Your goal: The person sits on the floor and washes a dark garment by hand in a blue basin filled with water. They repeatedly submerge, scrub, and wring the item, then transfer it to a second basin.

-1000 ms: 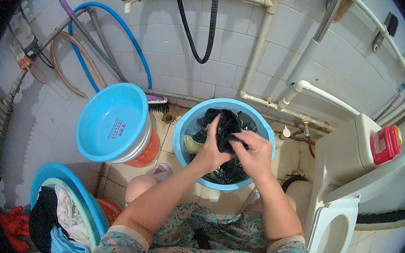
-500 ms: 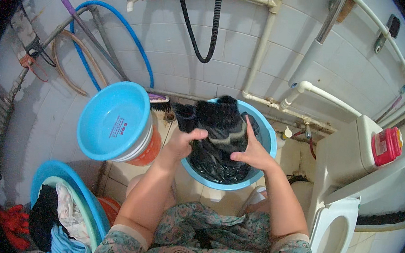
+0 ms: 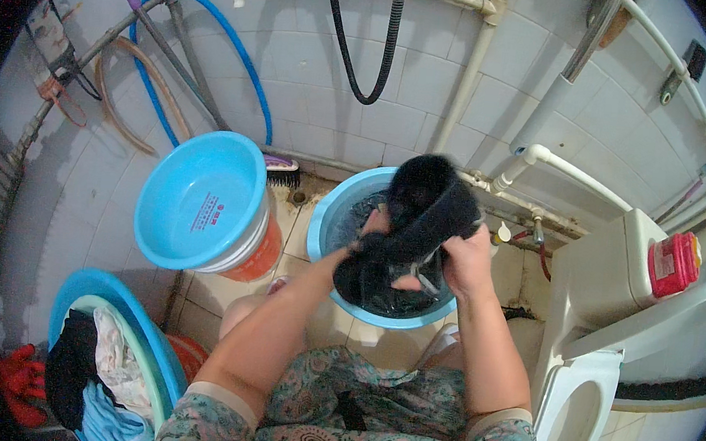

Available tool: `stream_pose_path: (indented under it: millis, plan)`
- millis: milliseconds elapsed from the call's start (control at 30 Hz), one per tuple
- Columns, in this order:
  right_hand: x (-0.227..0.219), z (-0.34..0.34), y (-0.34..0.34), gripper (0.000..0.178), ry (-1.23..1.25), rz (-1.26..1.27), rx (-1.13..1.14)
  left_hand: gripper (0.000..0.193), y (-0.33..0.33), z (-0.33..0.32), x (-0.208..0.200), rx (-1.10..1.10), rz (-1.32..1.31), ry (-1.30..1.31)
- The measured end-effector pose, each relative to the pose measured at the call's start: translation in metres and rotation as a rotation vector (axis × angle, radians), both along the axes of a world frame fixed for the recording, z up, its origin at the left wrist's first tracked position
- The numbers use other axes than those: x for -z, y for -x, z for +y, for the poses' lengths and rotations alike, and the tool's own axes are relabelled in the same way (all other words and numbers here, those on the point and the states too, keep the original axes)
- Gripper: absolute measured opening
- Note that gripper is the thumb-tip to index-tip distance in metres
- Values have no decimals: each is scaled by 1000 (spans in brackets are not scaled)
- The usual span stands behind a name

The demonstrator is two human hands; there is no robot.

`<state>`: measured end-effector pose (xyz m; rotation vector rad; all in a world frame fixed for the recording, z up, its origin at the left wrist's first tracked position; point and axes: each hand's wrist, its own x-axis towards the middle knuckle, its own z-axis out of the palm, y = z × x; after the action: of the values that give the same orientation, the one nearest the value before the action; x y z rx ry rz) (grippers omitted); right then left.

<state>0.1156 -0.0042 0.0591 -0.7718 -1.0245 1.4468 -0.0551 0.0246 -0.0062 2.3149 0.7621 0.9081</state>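
Observation:
A black wet garment [image 3: 429,210], with a fuzzy-looking dark band, is lifted and twisted between my two hands over the light blue basin [image 3: 317,227]. My right hand [image 3: 468,262] is closed round its right side. My left hand [image 3: 376,221] is pushed in among the folds at the left; black cloth covers most of it, and some fingers show above the fold. Lower parts of the garment hang down into the basin, where dark wet cloth and some water show. A fingertip peeks out beneath the cloth near the basin's front.
At the left, a blue basin [image 3: 205,182] rests on an orange-and-white bucket [image 3: 253,254]. Nearer stands a tub of clothes [image 3: 117,368] beside red gloves [image 3: 20,380]. A purple scrub brush [image 3: 282,171] lies by the wall. The toilet [image 3: 580,408] stands at right, below wall pipes [image 3: 576,166].
The garment has turned and folded over, its fuzzy band swinging up and right. My left hand has moved right into the folds; my right hand has shifted slightly right.

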Motion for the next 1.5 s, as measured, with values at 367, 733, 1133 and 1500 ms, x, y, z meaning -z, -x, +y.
stream_pose_path:
  millis: [367,733,1133,1500]
  plan:
    - [23,26,-11,70,-279,-494,-43,58,13,8,17,-226,-1336,997]
    - [116,8,8,134,-436,-1478,-93,42,100,-2,-62,95,-1939,928]
    - [179,73,137,89,-279,-1305,58,44,94,-16,-54,146,-1970,1076]
    - [64,140,-35,29,-620,-671,200,42,89,-1,-56,330,-1888,1240]
